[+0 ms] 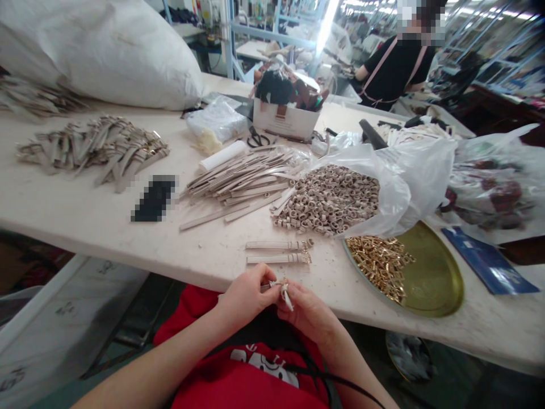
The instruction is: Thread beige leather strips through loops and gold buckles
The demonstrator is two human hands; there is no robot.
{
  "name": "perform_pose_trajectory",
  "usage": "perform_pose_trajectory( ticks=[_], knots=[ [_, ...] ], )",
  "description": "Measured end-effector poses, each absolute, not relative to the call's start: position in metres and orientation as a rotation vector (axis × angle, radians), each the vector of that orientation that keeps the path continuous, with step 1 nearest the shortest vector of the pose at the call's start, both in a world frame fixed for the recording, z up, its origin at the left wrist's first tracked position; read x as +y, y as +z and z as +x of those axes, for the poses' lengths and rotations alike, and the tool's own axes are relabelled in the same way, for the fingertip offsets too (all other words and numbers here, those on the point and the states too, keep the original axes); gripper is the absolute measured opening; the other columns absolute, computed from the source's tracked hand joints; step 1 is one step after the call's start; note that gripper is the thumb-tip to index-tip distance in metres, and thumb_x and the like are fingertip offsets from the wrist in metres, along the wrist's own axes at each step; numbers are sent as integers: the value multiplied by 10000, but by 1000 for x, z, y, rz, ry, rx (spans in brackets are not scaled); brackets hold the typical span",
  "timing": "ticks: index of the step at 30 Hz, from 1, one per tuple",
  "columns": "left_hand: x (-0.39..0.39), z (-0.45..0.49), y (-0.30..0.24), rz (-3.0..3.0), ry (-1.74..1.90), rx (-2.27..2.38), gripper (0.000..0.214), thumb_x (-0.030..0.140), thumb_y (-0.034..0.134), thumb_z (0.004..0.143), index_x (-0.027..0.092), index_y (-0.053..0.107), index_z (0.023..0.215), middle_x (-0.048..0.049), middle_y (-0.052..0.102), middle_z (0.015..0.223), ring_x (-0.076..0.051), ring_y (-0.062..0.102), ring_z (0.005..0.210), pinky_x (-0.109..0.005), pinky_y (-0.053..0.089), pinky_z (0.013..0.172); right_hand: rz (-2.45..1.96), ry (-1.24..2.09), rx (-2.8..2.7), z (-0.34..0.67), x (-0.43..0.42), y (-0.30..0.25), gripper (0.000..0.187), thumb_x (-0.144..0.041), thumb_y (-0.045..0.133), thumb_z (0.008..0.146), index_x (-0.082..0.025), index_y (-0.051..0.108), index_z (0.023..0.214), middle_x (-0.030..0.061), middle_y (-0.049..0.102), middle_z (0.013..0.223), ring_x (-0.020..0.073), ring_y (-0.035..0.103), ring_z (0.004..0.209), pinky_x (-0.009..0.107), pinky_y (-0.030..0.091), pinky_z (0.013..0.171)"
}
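Observation:
Close to my lap at the table's front edge, both hands are closed on a small beige strap. My left hand pinches one part of it, and my right hand grips the other. A bit of gold metal shows between the fingertips, but its shape is too small to make out. Just beyond lie two beige straps with gold buckles, side by side. A heap of beige loops spills from a plastic bag. Gold buckles fill the left part of a brass-coloured tray.
Loose beige strips lie mid-table, with finished-looking straps piled at left. Behind are scissors, a filled white box and a large white sack. A blue packet lies right; a person stands beyond.

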State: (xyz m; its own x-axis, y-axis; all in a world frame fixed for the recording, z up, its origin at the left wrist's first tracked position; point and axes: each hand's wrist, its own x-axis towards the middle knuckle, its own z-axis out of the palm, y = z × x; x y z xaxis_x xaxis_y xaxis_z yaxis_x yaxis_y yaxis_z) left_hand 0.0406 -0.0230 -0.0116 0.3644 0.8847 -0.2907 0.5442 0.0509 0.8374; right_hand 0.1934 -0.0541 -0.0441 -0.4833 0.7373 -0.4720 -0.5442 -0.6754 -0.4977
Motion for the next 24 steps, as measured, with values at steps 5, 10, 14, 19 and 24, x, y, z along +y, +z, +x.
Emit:
perform_pose_trajectory(
  ticks=[5,10,14,19,24],
  knots=[
    [-30,40,-10,1519,482,1222,195,362,548,740,172,535,781,14,596,732,-132,538,678,-224,391,598,-874,2045,-410,193,-60,-39,199,-312,693,673,-159,567,694,-26,513,625,77,442,567,191,377,557],
    [-37,36,-2,1273,510,1081,196,323,580,724,162,488,789,52,524,634,-87,497,545,-194,375,512,-1175,1564,-720,191,-61,-33,240,-362,656,689,-184,494,682,-52,454,588,89,406,551,211,360,544],
    [-39,36,-2,1217,522,1063,184,287,591,715,159,481,790,50,530,637,-90,521,551,-199,388,529,-1417,1212,-988,191,-63,-33,223,-301,614,709,-209,481,863,-69,436,613,86,401,527,202,339,501],
    [-40,35,-10,1190,429,1058,224,297,611,694,152,513,833,52,544,583,-98,523,525,-199,368,509,-1475,1278,-1302,198,-66,-39,150,-325,525,743,-194,490,807,-63,434,573,81,380,464,202,315,439],
    [-36,32,-13,1058,403,952,220,294,564,725,137,548,880,-7,618,750,-108,574,625,-230,423,619,-1628,1061,-1393,197,-70,-46,122,-312,512,758,-197,484,790,-68,438,528,90,407,456,201,323,434]
  ],
)
